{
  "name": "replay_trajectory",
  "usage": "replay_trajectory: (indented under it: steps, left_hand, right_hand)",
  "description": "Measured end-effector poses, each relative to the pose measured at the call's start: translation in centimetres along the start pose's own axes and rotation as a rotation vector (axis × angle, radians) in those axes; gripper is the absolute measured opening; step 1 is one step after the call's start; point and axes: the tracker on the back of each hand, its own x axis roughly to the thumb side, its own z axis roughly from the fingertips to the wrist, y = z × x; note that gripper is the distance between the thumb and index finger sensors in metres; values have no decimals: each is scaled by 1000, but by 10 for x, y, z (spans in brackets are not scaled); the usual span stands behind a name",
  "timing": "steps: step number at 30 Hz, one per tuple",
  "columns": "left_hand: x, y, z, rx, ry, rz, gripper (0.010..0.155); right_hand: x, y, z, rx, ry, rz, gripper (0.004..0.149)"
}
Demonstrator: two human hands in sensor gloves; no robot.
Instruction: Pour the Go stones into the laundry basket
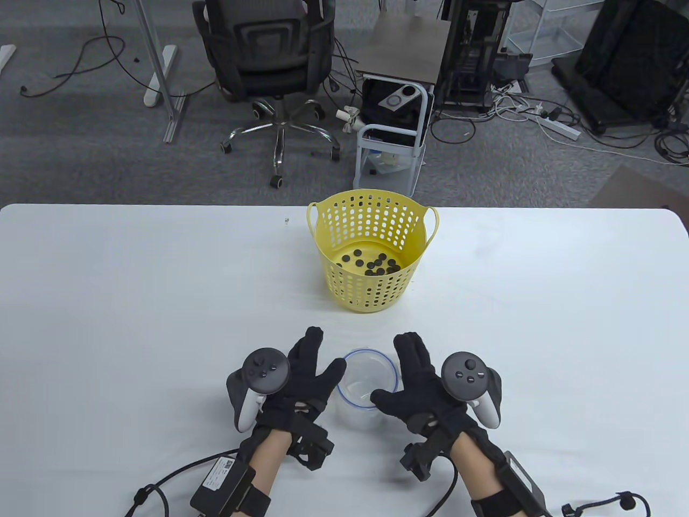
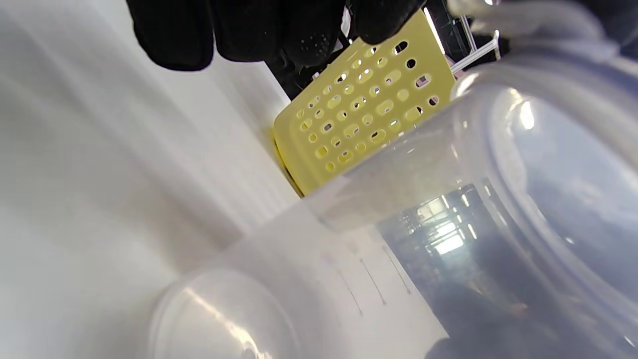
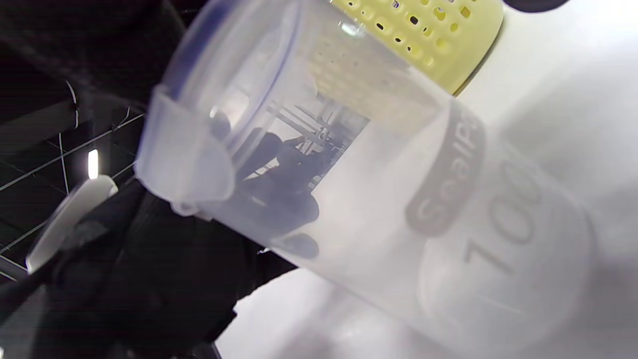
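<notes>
The black Go stones [image 1: 372, 264] lie in the yellow perforated plastic laundry basket [image 1: 371, 280]; the clear plastic tub [image 1: 368, 396] stands empty between the left hand [image 1: 304, 379] and right hand [image 1: 417, 385], both spread, gripping nothing, apparently just set down.

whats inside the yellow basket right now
Black Go stones lie scattered on the floor of the yellow basket, seen in the table view. The basket's near wall hides the nearest strip of the floor, so any stones there cannot be seen.
</notes>
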Motion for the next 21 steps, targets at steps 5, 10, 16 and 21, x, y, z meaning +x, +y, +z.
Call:
replay_trajectory:
  steps: [5, 10, 16, 21]
  left_hand:
    - [2, 3, 1, 38, -42, -14, 80]
    - [7, 2, 13, -90, -84, 60, 88]
    - [3, -17, 16, -234, -66, 48, 87]
    - [-1, -25, 14, -260, -84, 36, 85]
  right_hand:
    - [6, 3, 4, -72, -45, 65, 110]
    - [-1, -7, 5, -180, -28, -31, 96]
    - [-19, 2, 0, -110, 23, -64, 86]
    - [-27, 13, -5, -9, 25, -163, 84]
